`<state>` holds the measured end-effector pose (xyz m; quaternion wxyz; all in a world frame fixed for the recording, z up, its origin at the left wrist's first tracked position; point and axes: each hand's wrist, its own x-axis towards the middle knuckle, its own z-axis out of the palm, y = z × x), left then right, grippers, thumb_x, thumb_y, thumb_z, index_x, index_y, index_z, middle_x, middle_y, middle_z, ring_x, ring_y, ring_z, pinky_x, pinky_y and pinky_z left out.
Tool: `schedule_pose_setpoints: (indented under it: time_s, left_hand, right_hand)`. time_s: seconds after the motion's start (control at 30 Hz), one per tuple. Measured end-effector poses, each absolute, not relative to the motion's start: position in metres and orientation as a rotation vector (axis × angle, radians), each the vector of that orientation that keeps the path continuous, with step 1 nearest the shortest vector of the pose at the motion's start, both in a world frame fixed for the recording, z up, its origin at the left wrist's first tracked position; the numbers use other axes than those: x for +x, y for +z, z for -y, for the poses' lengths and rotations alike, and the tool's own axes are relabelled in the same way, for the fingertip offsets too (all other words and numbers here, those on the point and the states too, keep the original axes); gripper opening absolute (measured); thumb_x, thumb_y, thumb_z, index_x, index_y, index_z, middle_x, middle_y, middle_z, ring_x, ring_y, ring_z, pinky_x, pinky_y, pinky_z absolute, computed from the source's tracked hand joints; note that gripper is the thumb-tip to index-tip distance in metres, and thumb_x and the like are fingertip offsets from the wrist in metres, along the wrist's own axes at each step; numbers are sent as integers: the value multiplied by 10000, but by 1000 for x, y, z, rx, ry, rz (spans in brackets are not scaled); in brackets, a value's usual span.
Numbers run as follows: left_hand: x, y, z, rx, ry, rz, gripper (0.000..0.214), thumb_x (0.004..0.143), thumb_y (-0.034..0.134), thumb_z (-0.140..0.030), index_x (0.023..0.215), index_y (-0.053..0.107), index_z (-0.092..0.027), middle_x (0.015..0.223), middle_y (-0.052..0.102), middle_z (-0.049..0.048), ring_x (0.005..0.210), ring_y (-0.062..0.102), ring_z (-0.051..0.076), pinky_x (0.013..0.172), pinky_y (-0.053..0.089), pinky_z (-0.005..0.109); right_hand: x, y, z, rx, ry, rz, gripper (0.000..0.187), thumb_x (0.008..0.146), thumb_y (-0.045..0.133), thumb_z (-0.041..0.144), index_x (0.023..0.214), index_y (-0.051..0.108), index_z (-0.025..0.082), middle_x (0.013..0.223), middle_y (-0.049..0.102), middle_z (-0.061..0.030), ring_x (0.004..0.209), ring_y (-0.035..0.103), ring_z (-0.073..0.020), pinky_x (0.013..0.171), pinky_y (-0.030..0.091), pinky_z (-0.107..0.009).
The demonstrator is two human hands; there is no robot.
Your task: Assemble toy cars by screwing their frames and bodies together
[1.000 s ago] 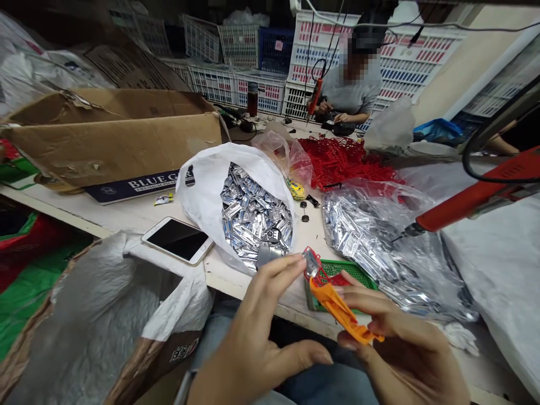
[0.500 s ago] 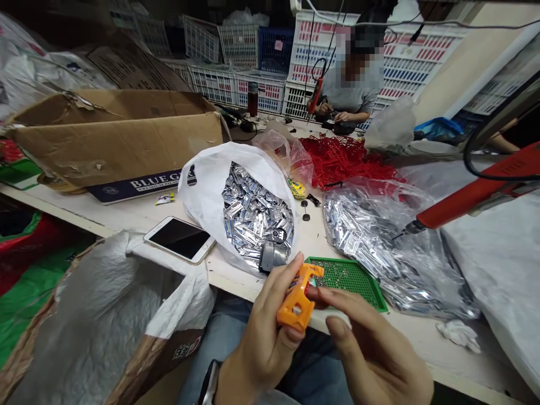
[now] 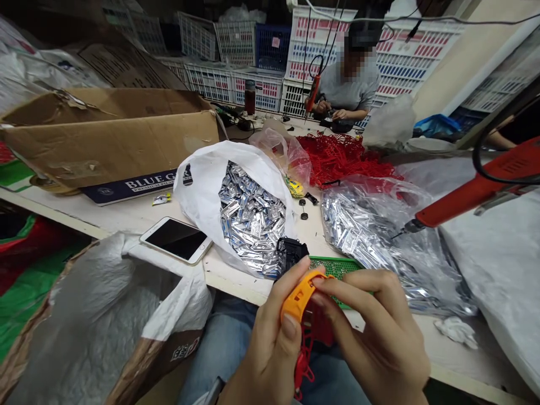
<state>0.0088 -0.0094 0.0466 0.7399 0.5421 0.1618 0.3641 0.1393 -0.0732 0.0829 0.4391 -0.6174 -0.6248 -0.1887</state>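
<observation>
Between my hands is an orange plastic toy car body (image 3: pixel 296 299), tilted, with window cut-outs in its side. My left hand (image 3: pixel 265 343) is closed around its near end, thumb pressed on the side. My right hand (image 3: pixel 375 332) pinches at the far end with thumb and forefinger; whatever small part lies under those fingertips is hidden. A red plastic lattice piece (image 3: pixel 304 365) shows below the car body, between my hands, partly covered by them. Just beyond my left fingertips, a black plastic part (image 3: pixel 292 252) rests at the edge of a white bag (image 3: pixel 202 174) of shiny silver pieces (image 3: pixel 253 219).
A green tray (image 3: pixel 337 264) of small metal bits lies behind my right hand. To its right are a clear bag of silver parts (image 3: pixel 358 219) and a hanging red electric screwdriver (image 3: pixel 472 185). A phone (image 3: pixel 176 239) and cardboard box (image 3: pixel 126 140) are left. A co-worker (image 3: pixel 348 84) sits opposite.
The orange car body has turned in my left hand, now showing its side. My right fingers have moved onto its far end. The red lattice piece has come into view below.
</observation>
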Motion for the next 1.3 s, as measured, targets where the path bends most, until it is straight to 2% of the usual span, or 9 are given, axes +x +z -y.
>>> schedule_pose_setpoints:
  time_s: [0.13, 0.33, 0.53, 0.63, 0.73, 0.9, 0.97, 1.17, 1.3]
  left_hand:
    - [6, 52, 14, 1242, 824, -335, 412, 1037, 402, -560, 1400, 574, -468, 1425, 644, -59, 1304, 600, 188, 1125, 444, 286]
    - [11, 49, 22, 1222, 931, -295, 411, 1043, 378, -533, 1384, 581, -428, 1388, 639, -30, 1265, 604, 175, 1095, 464, 268]
    - [16, 43, 26, 1322, 1147, -161, 433, 1071, 344, -457, 1446, 528, -342, 1430, 589, 11, 1267, 591, 163, 1052, 505, 244]
    - [16, 41, 28, 1331, 1191, -150, 438, 1070, 335, -453, 1451, 517, -340, 1444, 580, 12, 1264, 588, 159, 1039, 518, 242]
    - [14, 37, 27, 1348, 1208, -126, 450, 1066, 335, -466, 1458, 506, -328, 1453, 581, 26, 1272, 577, 176, 1019, 538, 260]
    - [9, 26, 21, 1463, 1221, -82, 437, 1074, 343, -426, 1476, 482, -328, 1477, 558, 78, 1243, 608, 229, 1013, 553, 365]
    - [7, 19, 16, 1476, 1218, -64, 430, 1080, 336, -401, 1486, 460, -339, 1491, 544, 76, 1244, 612, 220, 1001, 555, 351]
    - [3, 5, -8, 1517, 1046, 26, 442, 1091, 295, -426, 1507, 412, -334, 1510, 527, 50, 1375, 524, 212, 1149, 450, 358]
    - [1, 17, -15, 1396, 910, -50, 465, 1042, 355, -583, 1405, 528, -351, 1451, 584, 25, 1342, 557, 211, 1136, 456, 334]
  right_hand:
    - [138, 85, 74, -1500, -520, 1574, 160, 940, 619, -38, 1007, 633, 106, 911, 553, -20, 842, 517, -129, 755, 437, -284]
    - [131, 83, 75, -1487, -553, 1511, 201, 915, 588, -90, 962, 615, 103, 886, 553, -19, 822, 529, -122, 726, 438, -292]
    - [126, 84, 81, -1480, -451, 1496, 217, 907, 611, -74, 979, 644, 128, 872, 573, -6, 827, 544, -116, 703, 456, -267]
    - [123, 84, 84, -1465, -391, 1475, 217, 899, 614, -73, 973, 658, 126, 863, 580, -8, 840, 548, -120, 689, 470, -255]
    - [121, 81, 85, -1444, -359, 1466, 227, 888, 616, -84, 972, 667, 121, 856, 580, -13, 840, 549, -123, 681, 478, -253]
    - [120, 74, 86, -1422, -299, 1477, 290, 859, 612, -118, 1002, 680, 125, 867, 570, -24, 870, 542, -143, 697, 477, -271]
    - [120, 73, 84, -1431, -296, 1477, 298, 859, 610, -122, 1007, 678, 128, 867, 577, -20, 872, 539, -142, 712, 476, -269]
    - [117, 67, 73, -1466, -368, 1406, 242, 907, 607, -75, 990, 660, 146, 841, 590, -6, 831, 524, -128, 718, 474, -244]
    - [114, 66, 69, -1483, -378, 1364, 241, 929, 588, -57, 1018, 662, 154, 831, 584, -3, 820, 522, -130, 705, 473, -246]
